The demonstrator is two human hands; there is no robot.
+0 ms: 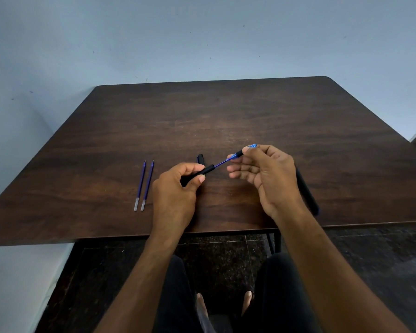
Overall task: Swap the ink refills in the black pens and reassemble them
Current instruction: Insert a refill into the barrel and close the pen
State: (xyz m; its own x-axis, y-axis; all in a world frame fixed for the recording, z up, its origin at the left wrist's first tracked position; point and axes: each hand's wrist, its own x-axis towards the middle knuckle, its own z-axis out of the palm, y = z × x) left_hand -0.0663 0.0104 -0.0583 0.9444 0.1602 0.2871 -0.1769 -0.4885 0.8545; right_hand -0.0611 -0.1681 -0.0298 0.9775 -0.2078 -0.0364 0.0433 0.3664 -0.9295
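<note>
Blue refill [222,162], thin and bendy, bridges your hands: left hand [175,188] grips the barrel [202,173], right hand [262,169] pinches its tip section; pull straight.

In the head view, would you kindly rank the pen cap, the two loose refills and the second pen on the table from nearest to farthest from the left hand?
1. Pen cap, just beyond the left hand.
2. Loose refills, to its left.
3. Second pen, far right, behind the right wrist.
</note>
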